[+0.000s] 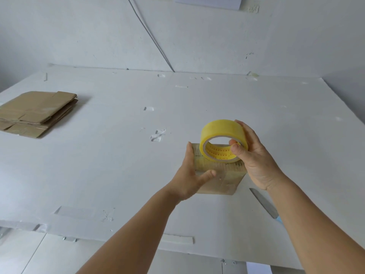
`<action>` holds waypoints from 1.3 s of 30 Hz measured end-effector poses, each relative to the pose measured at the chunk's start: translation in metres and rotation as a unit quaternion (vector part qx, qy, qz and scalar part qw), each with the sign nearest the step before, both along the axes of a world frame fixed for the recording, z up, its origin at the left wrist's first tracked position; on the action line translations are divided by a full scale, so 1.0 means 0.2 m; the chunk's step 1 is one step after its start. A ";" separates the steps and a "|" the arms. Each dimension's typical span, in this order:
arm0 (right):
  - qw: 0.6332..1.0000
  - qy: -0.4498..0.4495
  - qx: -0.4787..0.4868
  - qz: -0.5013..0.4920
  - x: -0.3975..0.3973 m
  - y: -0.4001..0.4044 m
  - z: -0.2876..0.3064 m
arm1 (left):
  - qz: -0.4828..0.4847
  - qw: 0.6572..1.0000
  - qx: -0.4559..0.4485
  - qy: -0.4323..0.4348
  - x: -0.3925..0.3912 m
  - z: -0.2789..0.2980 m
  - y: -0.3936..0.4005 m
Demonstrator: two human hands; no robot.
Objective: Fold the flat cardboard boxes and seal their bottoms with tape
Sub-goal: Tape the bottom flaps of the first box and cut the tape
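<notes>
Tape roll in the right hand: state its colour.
Yellow tape roll, with a paler inner core bearing red print; head view.

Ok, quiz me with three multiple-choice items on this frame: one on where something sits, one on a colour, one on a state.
1. Where does the stack of flat boxes lie on the table?
A. far left
B. far right
C. under the right hand

2. What colour is the tape roll?
A. brown
B. yellow
C. blue

3. What is the left hand doing?
A. resting flat on the table
B. holding the knife
C. bracing the box

Answers:
1 A, the stack sits at the table's left edge, well apart from both hands.
2 B, the roll in the right hand is yellow, with a printed core.
3 C, the left hand's fingers run along the left side of the box and its thumb presses the top, while the knife lies untouched on the table beside the right forearm.
</notes>
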State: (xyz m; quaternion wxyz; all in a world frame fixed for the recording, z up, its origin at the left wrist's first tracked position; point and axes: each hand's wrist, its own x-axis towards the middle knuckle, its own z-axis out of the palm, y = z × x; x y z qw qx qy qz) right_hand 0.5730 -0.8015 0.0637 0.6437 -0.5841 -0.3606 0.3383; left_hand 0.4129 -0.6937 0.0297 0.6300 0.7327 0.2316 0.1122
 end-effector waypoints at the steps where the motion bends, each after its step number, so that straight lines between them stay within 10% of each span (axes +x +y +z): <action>1: 1.000 0.002 -0.005 -0.002 0.00 0.00 0.01 | -0.010 0.999 0.019 0.033 0.00 -0.01 0.03; 7: 0.998 -0.049 -0.029 -0.031 -0.01 0.00 0.02 | -0.022 0.942 0.324 0.088 0.10 0.07 0.11; 39: 0.945 -0.193 -0.228 -0.136 0.35 -0.22 0.08 | -0.048 0.907 0.396 0.133 0.14 0.04 0.18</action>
